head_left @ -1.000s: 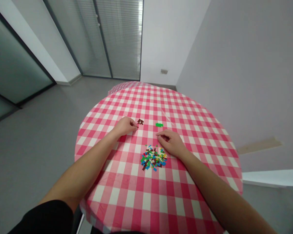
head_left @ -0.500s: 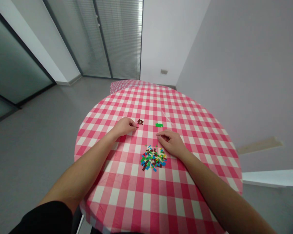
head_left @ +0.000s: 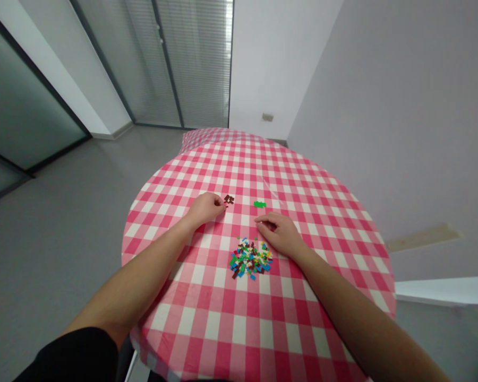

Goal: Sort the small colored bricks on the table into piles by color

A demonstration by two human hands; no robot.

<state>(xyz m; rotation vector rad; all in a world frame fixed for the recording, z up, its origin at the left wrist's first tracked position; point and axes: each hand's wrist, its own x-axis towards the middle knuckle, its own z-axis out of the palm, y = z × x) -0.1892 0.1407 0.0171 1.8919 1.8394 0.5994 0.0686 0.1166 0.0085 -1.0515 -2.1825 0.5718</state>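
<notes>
The left hand [head_left: 205, 208] has its fingers pinched together, whether on a piece is too small to tell, just beside dark brown bricks [head_left: 229, 199]; the right hand's [head_left: 281, 233] fingers rest loosely open, green bricks [head_left: 259, 204] ahead of them, a mixed brick pile [head_left: 250, 258] just beside them on the checked tablecloth [head_left: 310, 297]

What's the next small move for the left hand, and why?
Probably set whatever the left hand is pinching onto the dark brown bricks. Its fingertips sit right beside them, though any piece held is too small to make out. Those bricks and the green bricks lie in small single-colour groups, apart from the mixed pile.
</notes>
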